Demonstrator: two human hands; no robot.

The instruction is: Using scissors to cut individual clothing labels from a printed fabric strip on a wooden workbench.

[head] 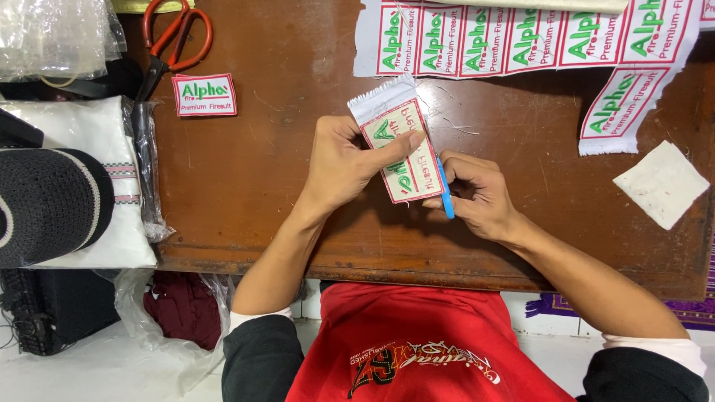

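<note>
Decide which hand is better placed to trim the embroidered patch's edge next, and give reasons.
Probably the right hand: it grips the blue-handled cutter against the patch edge, while the left hand pinches the patch.

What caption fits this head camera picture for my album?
Left hand holds an embroidered patch while right hand works a blue tool along its edge.

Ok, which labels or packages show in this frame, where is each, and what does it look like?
Patch in hand: white rectangle, red border, green and red stitching, held by left hand; right hand holds a blue tool at its edge.
Single patch: same colours, by the orange scissors.
Patch strip: uncut row along the table's far edge.
Clear plastic bags: far left corner.
</note>
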